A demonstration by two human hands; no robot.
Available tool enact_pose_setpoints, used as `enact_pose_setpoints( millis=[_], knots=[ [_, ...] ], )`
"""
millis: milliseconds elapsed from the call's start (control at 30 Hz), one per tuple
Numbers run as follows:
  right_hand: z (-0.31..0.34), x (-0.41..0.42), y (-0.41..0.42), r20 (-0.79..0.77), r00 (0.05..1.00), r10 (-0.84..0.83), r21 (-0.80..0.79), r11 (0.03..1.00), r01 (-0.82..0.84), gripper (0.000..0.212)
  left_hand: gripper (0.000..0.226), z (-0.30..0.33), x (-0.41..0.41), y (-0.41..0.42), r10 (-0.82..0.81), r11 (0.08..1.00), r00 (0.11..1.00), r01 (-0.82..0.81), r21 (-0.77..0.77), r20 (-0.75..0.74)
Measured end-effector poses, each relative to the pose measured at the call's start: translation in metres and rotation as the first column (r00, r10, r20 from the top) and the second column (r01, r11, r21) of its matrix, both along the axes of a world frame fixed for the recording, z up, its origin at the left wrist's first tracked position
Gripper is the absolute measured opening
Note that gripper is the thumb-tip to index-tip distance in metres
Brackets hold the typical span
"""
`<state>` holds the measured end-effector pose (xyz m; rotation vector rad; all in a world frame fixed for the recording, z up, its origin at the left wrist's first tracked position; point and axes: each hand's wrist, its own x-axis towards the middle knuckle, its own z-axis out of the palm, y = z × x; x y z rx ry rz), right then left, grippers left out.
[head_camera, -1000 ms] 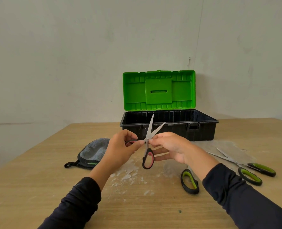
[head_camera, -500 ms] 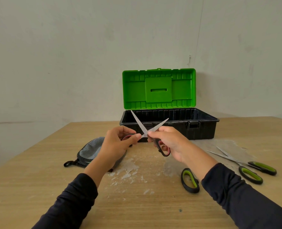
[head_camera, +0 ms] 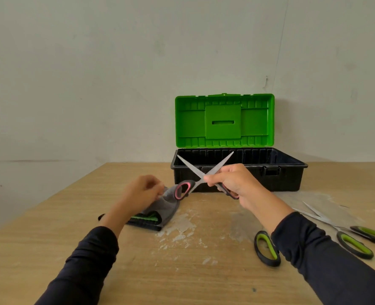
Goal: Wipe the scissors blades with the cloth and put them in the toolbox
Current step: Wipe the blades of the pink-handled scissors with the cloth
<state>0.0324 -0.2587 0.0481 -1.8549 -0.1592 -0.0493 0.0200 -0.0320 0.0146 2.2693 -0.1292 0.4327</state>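
Right hand point(head_camera: 232, 183) gripping pink-and-black-handled steel scissors point(head_camera: 200, 176) at pivot, blades spread wide, raised before open black toolbox with green lid point(head_camera: 239, 170). Left hand point(head_camera: 143, 191) pinching grey cloth point(head_camera: 160, 209) on wooden table point(head_camera: 50, 227).

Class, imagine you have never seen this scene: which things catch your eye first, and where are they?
The toolbox at the back of the table, its bright green lid standing open. In front of it, the right hand holds the pink-handled scissors spread wide, while the left hand grips the grey cloth.
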Motion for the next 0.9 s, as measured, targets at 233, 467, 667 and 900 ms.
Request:
enact_pose_setpoints(
  millis=[233, 467, 667, 900],
  knots=[
    [-0.016, 0.017, -0.004, -0.039, 0.999, -0.032, -0.113, 0.993, 0.027, 0.016, 0.038, -0.011, 0.021, -0.007, -0.019, 0.912, 0.996, -0.020, 0.411, 0.091],
    [-0.019, 0.015, -0.001, -0.022, 1.000, -0.004, -0.131, 0.991, 0.001, 0.018, 0.030, -0.015, 0.024, -0.012, -0.006, 0.884, 1.000, -0.007, 0.467, 0.027],
    [-0.010, 0.006, -0.008, 0.018, 0.999, 0.030, -0.065, 0.997, -0.029, 0.018, 0.008, -0.002, 0.016, -0.016, 0.010, 0.978, 0.998, -0.023, 0.208, 0.066],
    [0.003, -0.001, -0.009, 0.202, 0.975, 0.091, 0.089, 0.990, -0.110, 0.011, 0.018, 0.028, -0.008, -0.016, -0.246, 0.771, 0.968, 0.225, -0.596, 0.048]
  ],
)
